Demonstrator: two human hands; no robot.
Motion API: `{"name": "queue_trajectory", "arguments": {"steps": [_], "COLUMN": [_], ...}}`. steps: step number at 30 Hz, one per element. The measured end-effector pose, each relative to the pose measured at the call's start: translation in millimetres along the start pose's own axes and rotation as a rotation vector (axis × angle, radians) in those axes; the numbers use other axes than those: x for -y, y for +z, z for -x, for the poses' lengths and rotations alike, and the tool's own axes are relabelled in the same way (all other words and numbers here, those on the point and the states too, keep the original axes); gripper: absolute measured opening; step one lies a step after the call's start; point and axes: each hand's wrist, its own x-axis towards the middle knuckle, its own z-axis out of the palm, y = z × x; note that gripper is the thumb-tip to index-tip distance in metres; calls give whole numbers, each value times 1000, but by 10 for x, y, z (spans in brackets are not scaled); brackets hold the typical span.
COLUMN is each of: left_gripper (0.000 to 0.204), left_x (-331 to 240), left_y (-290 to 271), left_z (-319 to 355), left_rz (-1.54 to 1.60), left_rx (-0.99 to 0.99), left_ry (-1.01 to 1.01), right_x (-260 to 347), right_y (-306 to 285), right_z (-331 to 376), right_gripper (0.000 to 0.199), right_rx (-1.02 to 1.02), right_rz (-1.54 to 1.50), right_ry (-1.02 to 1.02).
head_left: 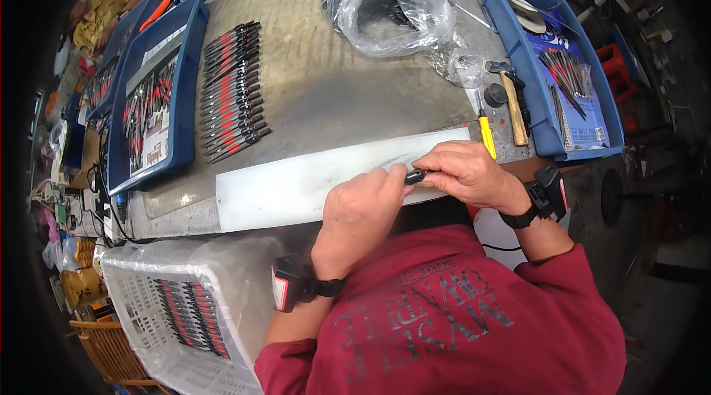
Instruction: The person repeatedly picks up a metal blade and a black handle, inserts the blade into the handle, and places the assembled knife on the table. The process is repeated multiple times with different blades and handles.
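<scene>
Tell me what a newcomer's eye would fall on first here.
First, the long row of slim red-and-black pieces on the left of the table. Then the maroon shirt at lower right and, above it, the left hand and right hand gripping a black piece.

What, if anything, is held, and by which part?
A small black cylindrical piece, apparently by opposite ends, in the left grip and right grip.
</scene>
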Motion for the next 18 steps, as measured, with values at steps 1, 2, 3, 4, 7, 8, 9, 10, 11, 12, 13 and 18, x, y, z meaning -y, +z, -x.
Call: {"name": "queue_trajectory", "arguments": {"steps": [1, 2, 3, 4, 7, 8, 9, 10, 11, 12, 13, 18], "left_gripper": [18, 18, 18, 19, 19, 19, 19, 18, 18, 18, 18, 18], "left_x": [3, 5, 7, 12, 24, 25, 27, 29, 32, 34, 35, 57], "left_y": [0, 0, 3, 8, 31, 39, 46, 51, 54, 57, 60, 72], "left_z": [-3, -3, -3, -4, -3, 0, 5, 10, 15, 19, 23, 30], "left_rz": [1, 2, 3, 9, 34, 48, 61, 67, 74, 80, 82, 136], "left_rx": [1, 3, 6, -1, -15, -15, -16, -11, -6, -1, 3, 11], "left_ry": [-1, -2, -3, 1, 3, -4, -12, -14, -17, -20, -18, -4], "right_x": [-7, -12, -16, -23, -46, -51, -56, -58, -59, -61, -63, -99], "right_y": [9, 21, 35, 42, 58, 64, 72, 76, 76, 72, 68, 26], "right_z": [5, 12, 20, 26, 42, 46, 49, 54, 60, 65, 69, 58], "right_gripper": [19, 19, 18, 18, 20, 19, 19, 18, 18, 17, 16, 14], "right_rx": [1, -11, -18, -27, -56, -57, -58, -59, -50, -40, -27, -4], "right_rz": [-18, -11, -16, -34, -37, -31, -25, -19, -15, -11, -14, -49], "right_ry": [20, 19, 28, 36, -2, -9, -16, -22, -16, -10, 1, -30]}}
